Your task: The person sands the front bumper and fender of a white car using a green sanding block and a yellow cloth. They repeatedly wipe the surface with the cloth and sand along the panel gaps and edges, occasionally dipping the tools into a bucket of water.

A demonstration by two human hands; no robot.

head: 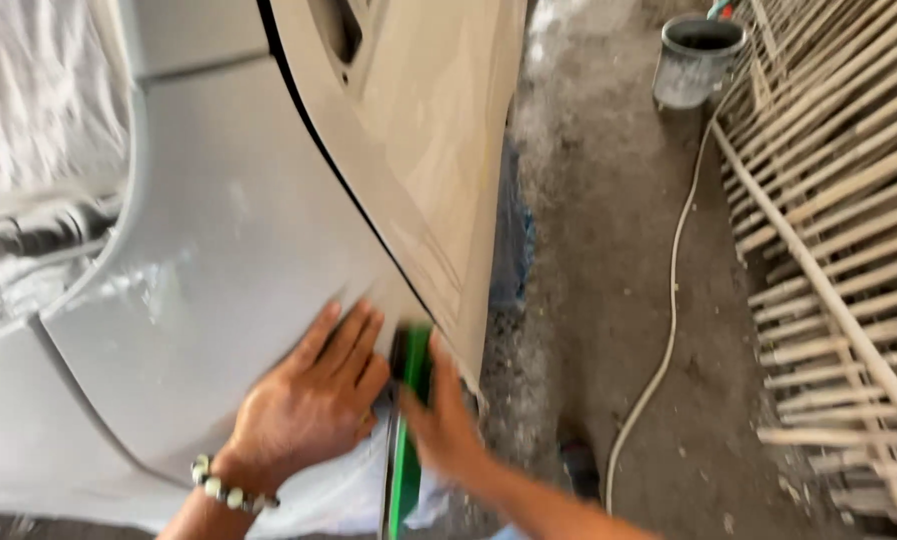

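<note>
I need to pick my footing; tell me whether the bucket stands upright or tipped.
Upright: the grey bucket sits on the concrete floor with its open mouth facing up.

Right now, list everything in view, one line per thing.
Grey car body panel: one, pale grey, left half.
Beige car door: one, sanded beige, upper centre, edged by a black seam.
Green sanding block: one, green and black, at the door's lower corner.
Grey metal bucket: one, top right on the floor.
White hose: one, trailing across the concrete floor.
Bamboo slat rack: one, tan, right edge.
Left hand: flat on the grey panel, beaded bracelet at the wrist.
Right hand: on the green block.
</note>
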